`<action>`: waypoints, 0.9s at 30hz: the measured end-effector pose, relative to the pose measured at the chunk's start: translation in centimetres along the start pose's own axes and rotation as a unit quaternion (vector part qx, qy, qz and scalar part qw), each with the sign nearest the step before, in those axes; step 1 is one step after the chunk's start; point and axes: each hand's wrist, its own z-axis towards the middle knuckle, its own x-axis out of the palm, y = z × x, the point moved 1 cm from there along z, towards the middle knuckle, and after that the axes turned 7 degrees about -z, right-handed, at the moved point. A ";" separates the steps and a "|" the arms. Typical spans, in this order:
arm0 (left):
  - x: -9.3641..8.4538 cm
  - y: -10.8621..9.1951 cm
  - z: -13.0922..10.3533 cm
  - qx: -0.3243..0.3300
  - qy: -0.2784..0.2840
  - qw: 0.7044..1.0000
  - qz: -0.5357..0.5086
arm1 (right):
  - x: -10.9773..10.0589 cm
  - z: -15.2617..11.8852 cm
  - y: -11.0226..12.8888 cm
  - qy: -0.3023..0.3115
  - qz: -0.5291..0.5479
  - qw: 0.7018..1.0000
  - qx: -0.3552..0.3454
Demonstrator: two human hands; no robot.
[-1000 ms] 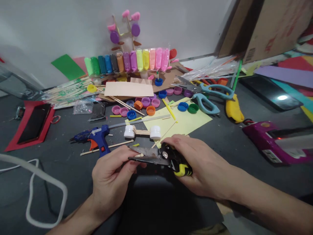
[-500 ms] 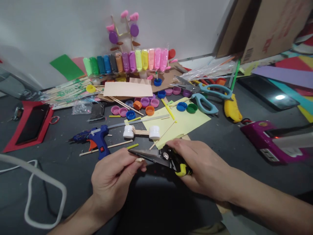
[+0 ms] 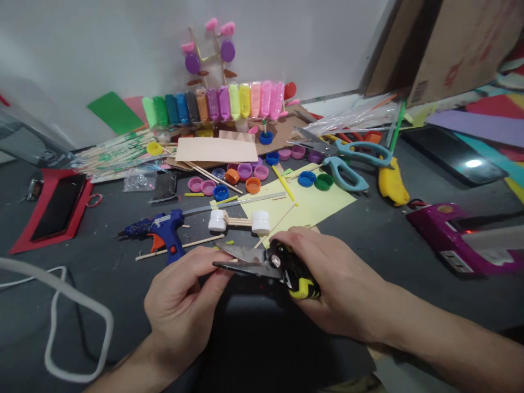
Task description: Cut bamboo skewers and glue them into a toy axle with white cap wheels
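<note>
My right hand (image 3: 327, 278) is wrapped round the black and yellow grips of a pair of snips (image 3: 254, 262). Their blades are parted and point left, toward my left hand (image 3: 184, 295). Its thumb and forefinger pinch a small pale piece (image 3: 234, 261), perhaps a stick end, which shows between the blades; most of it is hidden. Just beyond the blades lies a piece of thin sticks with white caps (image 3: 239, 221) at both ends. A blue glue gun (image 3: 167, 232) lies beyond my left hand, with a thin wooden stick (image 3: 196, 242) beside it.
Yellow paper (image 3: 323, 204) carries coloured bottle caps (image 3: 306, 178) and light-blue-handled scissors (image 3: 347, 174). A purple power strip (image 3: 446, 234) and a yellow cutter (image 3: 393, 183) lie right. A white cable (image 3: 110, 327) loops at lower left. Clay packs (image 3: 213, 103) line the back, near a cardboard box (image 3: 454, 49).
The snips' blades have opened wider and moved slightly left, now around the pale piece. My left hand has shifted a little left. The whole view has drifted slightly.
</note>
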 end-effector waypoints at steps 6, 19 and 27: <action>0.2 0.1 0.1 -0.001 -0.023 0.999 -0.027 | 0.0 0.2 0.2 -0.007 -0.015 1.000 -0.006; 0.7 -0.1 0.2 -0.138 -0.004 0.985 -0.105 | -0.6 0.3 -0.8 -0.072 -0.063 0.995 0.016; 1.1 -1.1 1.2 -0.374 0.057 0.823 -0.423 | -0.7 0.8 -1.9 -0.069 -0.082 0.993 0.050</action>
